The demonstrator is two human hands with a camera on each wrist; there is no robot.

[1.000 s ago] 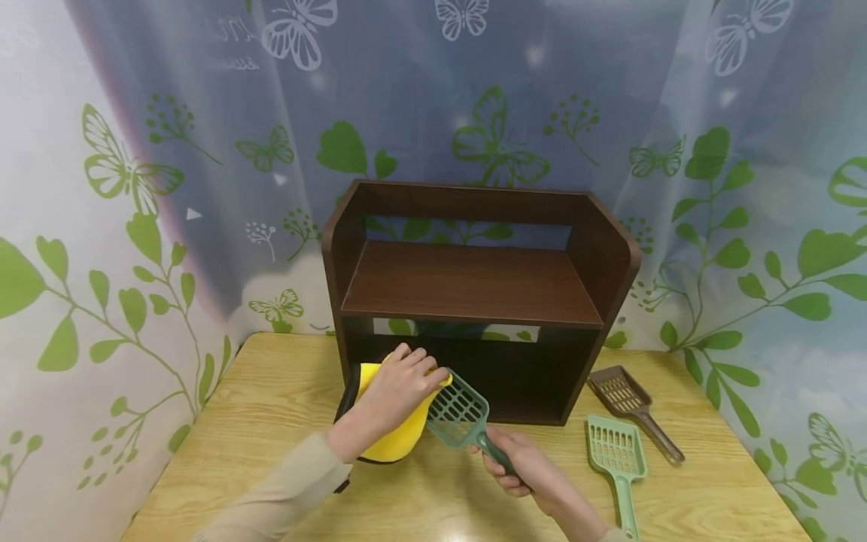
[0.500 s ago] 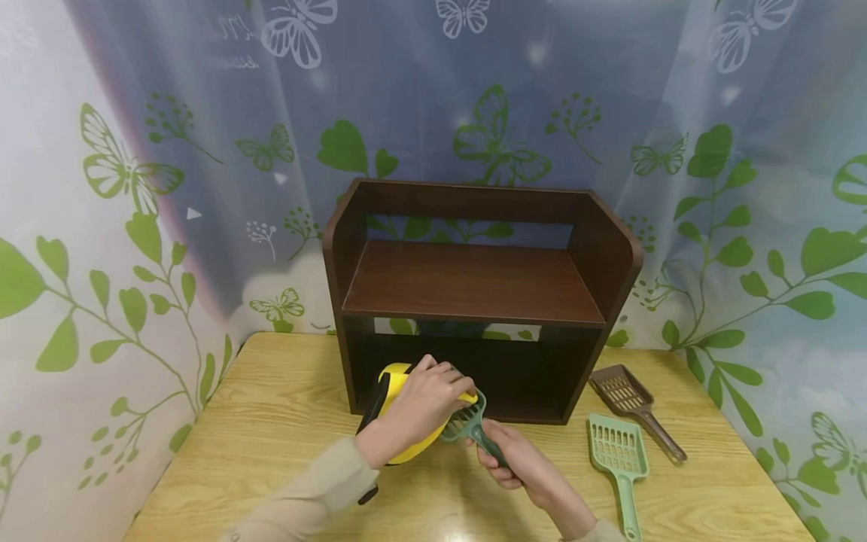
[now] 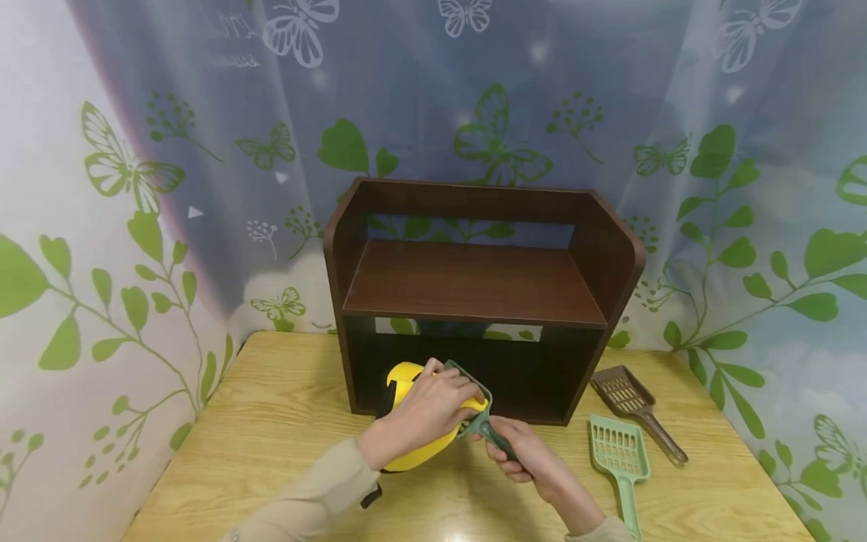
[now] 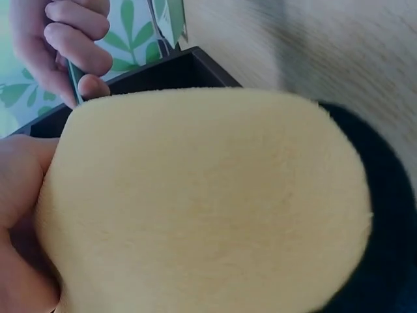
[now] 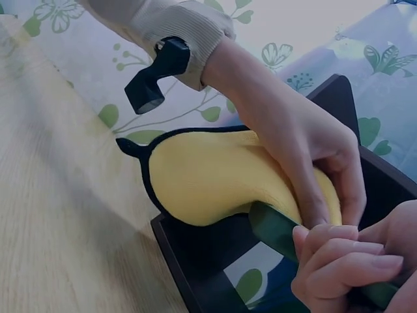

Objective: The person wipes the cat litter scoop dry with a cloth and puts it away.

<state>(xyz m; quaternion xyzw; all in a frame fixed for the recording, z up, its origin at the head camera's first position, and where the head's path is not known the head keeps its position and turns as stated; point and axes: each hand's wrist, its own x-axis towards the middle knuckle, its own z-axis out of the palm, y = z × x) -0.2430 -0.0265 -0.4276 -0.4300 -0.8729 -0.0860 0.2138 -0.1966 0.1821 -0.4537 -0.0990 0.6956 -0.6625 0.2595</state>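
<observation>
My left hand (image 3: 433, 403) grips a yellow cloth (image 3: 423, 453) with black edging, folded over the slotted head of a dark green litter scoop (image 3: 501, 443). Its fingertips are near the neck of the scoop. Lower right of it, my right hand (image 3: 531, 455) holds the scoop by the handle, fingers curled round it. In the right wrist view the cloth (image 5: 202, 176) hangs with a small black loop at one end, and the scoop's green edge (image 5: 273, 228) shows under it. The cloth (image 4: 208, 195) fills most of the left wrist view. Much of the scoop's head is hidden.
Behind my hands, a dark brown two-tier shelf (image 3: 474, 282) stands on the wooden table (image 3: 271, 421). To the right lie a light green litter scoop (image 3: 619, 448) and a brown litter scoop (image 3: 623, 393). A curtain with leaves and butterflies (image 3: 433, 90) surrounds the table.
My left hand has moved right with the cloth, covering more of the scoop's head and coming near its neck. The scoop's head has tilted; my right hand has kept its grip on the handle.
</observation>
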